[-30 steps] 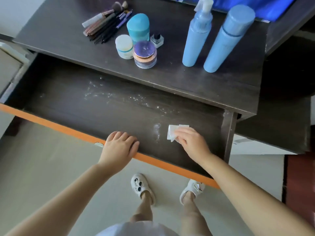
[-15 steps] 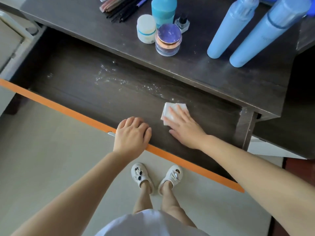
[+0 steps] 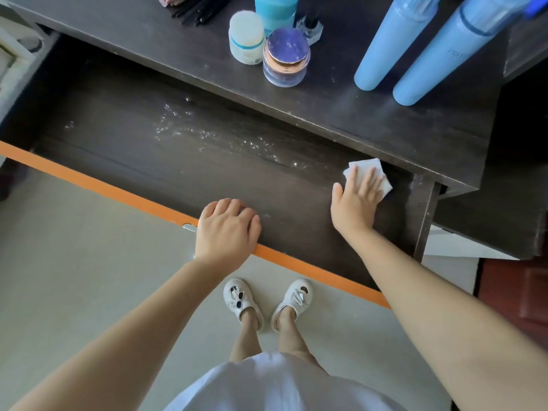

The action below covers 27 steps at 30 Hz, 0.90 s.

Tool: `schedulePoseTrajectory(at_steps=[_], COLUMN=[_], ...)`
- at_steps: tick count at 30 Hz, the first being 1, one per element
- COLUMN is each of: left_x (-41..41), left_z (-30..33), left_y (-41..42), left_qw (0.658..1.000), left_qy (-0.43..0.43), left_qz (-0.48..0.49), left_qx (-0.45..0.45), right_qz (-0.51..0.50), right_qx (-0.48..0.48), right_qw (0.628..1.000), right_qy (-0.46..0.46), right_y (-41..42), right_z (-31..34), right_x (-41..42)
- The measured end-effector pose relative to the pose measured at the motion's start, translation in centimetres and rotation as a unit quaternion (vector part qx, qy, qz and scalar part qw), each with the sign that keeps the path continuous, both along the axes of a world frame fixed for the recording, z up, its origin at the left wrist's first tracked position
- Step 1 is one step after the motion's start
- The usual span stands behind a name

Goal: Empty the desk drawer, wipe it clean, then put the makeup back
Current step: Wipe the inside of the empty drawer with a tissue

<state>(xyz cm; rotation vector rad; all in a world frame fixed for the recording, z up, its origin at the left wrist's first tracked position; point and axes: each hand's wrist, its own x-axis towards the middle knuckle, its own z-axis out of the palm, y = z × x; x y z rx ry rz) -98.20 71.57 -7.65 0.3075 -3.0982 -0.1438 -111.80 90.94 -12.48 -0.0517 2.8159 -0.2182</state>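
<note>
**Two hands at the open drawer, wipe pressed in the far right corner**

Two bare hands are in view. The right hand [image 3: 354, 203] lies flat on a folded white wipe [image 3: 367, 173], fingers [image 3: 367, 180] spread apart and pressing it to the drawer floor; the wipe is not pinched. The wipe sits in the drawer's far right corner, just under the front edge of the counter [image 3: 370, 120] and near the drawer's right side wall.

The left hand [image 3: 226, 229] rests on the orange front edge [image 3: 89, 180] of the drawer [image 3: 178, 173], fingers curled together over the edge. A small metal fitting shows just beside its wrist.

The drawer is pulled out and holds no items. White powdery residue [image 3: 207, 134] streaks the middle and rear of its dark floor, well apart from the wipe.

The makeup stands on the counter: a white jar [image 3: 246, 40] touching a purple-lidded jar [image 3: 286, 57], a teal container [image 3: 275, 10] behind them, a small nail polish bottle [image 3: 310, 25], a bundle of brushes and pencils [image 3: 189, 7] at the top edge, and two tall light-blue bottles [image 3: 415, 46] side by side at the right.

The person's feet in white sandals [image 3: 267, 301] stand on the pale floor below the drawer.
</note>
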Motion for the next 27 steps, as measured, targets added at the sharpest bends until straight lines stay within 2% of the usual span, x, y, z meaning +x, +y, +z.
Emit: schedulePoseTrajectory(at_steps=[2,4,5,6,8,10,12,13,20,23,27], left_x=[0.0,0.1,0.2,0.2,0.2,0.2,0.2,0.2,0.4,0.4,0.5], left_z=[-0.1,-0.2,-0.2,-0.1,0.0,0.0,0.0,0.0,-0.1,0.1,0.0], left_y=[-0.1,-0.3,-0.3,-0.3,-0.3,-0.3,-0.2,-0.3,-0.4,-0.5,-0.5], left_qw=[1.000,1.000,1.000,1.000,1.000,1.000,1.000,1.000,1.000,1.000,1.000], left_qy=[0.008,0.009,0.007,0.007,0.011,0.013,0.012,0.010,0.002,-0.005,-0.001], left_qz=[-0.004,-0.010,-0.012,-0.014,-0.012,-0.011,-0.011,-0.012,-0.022,-0.018,-0.013], left_qx=[-0.002,0.002,0.006,0.011,0.016,0.017,0.019,0.019,0.011,0.015,0.019], right_qz=[0.156,0.353,0.409,0.422,0.312,0.112,-0.044,-0.077,-0.188,-0.189,-0.183], right_qx=[-0.049,-0.074,-0.071,-0.063,-0.052,-0.024,-0.003,-0.001,0.027,0.004,0.007], right_qw=[0.987,0.932,0.909,0.904,0.949,0.993,0.998,0.997,0.981,0.981,0.978], right_qy=[0.002,-0.027,-0.041,-0.036,-0.005,0.032,0.035,0.025,-0.021,-0.029,-0.099], right_y=[-4.4,-7.5,-7.9,-7.6,-4.8,0.3,4.4,5.1,2.4,2.6,2.4], right_z=[-0.1,0.2,0.2,0.2,-0.1,-0.2,0.3,0.2,0.8,1.2,1.7], right_x=[1.1,2.4,2.5,1.9,0.3,-1.2,-1.6,-1.8,-6.5,-2.5,3.7])
